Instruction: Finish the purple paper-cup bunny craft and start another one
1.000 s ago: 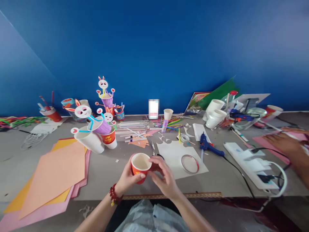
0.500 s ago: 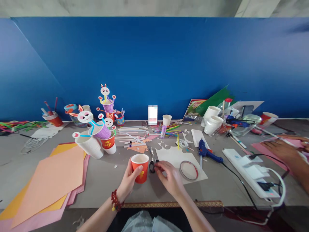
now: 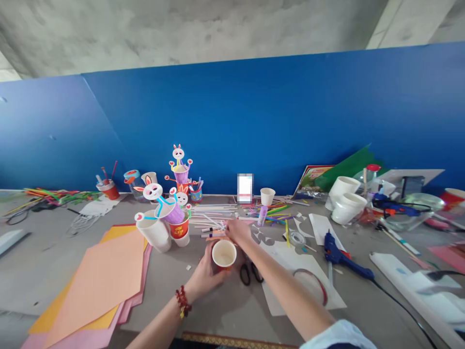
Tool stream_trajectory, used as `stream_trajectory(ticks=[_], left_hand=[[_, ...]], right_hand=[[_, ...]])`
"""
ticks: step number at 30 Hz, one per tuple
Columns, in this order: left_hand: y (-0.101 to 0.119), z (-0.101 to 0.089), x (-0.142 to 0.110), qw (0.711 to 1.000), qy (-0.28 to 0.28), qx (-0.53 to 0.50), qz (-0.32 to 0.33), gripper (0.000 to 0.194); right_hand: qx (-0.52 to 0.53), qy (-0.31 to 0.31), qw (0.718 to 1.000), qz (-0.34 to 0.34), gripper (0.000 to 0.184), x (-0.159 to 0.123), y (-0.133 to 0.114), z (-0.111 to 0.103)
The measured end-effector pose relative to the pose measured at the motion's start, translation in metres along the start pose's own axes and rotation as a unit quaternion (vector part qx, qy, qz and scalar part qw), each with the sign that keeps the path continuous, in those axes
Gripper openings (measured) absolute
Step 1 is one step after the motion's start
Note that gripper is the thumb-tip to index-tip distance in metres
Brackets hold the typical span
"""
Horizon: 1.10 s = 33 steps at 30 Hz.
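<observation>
Toward the worktop's front edge, the left hand curls round the cup, thumb and fingers parted by its width and pressed to its wall. A light grip should keep the paper round. Just right of it lie the scissors, blades hidden; the right forearm should stay clear above them. Nearer the back edge, the right hand bends its fingers by the markers and straws; I cannot tell whether it has hold of anything. Dipping fingertips from above would disturb them least. Compared with half a second ago, this hand is beyond the scissors' handles, and the cup shows less red side.
</observation>
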<state>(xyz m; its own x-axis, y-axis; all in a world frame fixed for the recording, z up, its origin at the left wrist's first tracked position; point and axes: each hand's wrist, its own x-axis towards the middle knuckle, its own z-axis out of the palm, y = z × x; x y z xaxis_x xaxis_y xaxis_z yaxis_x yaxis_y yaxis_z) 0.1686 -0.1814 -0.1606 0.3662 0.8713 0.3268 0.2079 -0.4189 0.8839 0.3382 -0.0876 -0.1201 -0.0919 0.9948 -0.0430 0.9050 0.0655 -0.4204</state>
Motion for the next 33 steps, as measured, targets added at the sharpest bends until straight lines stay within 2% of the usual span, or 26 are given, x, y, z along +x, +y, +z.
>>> stream_trajectory(ticks=[2,4,6,8,10,11,13,15,19,22,25,28,33], left_hand=[[0.001,-0.008,-0.003,1.000,-0.023,0.004,0.006,0.076],[0.009,-0.018,-0.004,1.000,-0.011,0.009,0.016,0.061],[0.025,-0.026,-0.003,0.998,0.046,0.019,0.031,0.041],[0.043,-0.029,0.000,0.992,0.118,0.020,0.039,0.031],[0.061,-0.026,0.004,0.985,0.167,-0.024,0.041,0.031],[0.068,-0.023,0.007,0.982,0.174,-0.066,0.033,0.033],[0.078,-0.015,0.010,0.975,0.162,-0.153,0.000,0.030],[0.084,-0.006,0.012,0.964,0.145,-0.221,-0.037,0.026],[0.090,0.007,0.008,0.925,0.151,-0.336,-0.094,0.028],[0.093,0.010,0.002,0.906,0.163,-0.371,-0.122,0.027],[0.096,0.009,-0.004,0.899,0.171,-0.383,-0.125,0.027],[0.096,0.004,-0.007,0.886,0.172,-0.410,-0.132,0.027],[0.093,-0.003,-0.011,0.845,0.150,-0.490,-0.152,0.024]], right_hand=[[0.023,0.024,0.999,0.001,0.015,-0.008,0.008,-0.010],[0.056,0.050,0.997,-0.011,0.014,-0.026,0.018,-0.025],[0.099,0.067,0.992,-0.039,0.014,-0.057,0.028,-0.038],[0.149,0.074,0.984,-0.068,0.018,-0.096,0.034,-0.046],[0.285,0.065,0.950,-0.109,0.019,-0.138,0.034,-0.044],[0.316,0.051,0.940,-0.117,0.019,-0.158,0.033,-0.040],[0.344,0.034,0.930,-0.124,0.020,-0.190,0.031,-0.030],[0.364,0.044,0.924,-0.109,0.022,-0.210,0.029,-0.020],[0.387,0.090,0.916,-0.050,0.020,-0.221,0.029,-0.009],[0.393,0.092,0.915,-0.029,0.026,-0.217,0.031,-0.004],[0.420,0.110,0.900,-0.027,0.034,-0.213,0.031,0.001],[0.445,0.137,0.885,-0.031,0.035,-0.212,0.031,0.004],[0.484,0.139,0.864,-0.021,0.035,-0.213,0.033,0.003]])
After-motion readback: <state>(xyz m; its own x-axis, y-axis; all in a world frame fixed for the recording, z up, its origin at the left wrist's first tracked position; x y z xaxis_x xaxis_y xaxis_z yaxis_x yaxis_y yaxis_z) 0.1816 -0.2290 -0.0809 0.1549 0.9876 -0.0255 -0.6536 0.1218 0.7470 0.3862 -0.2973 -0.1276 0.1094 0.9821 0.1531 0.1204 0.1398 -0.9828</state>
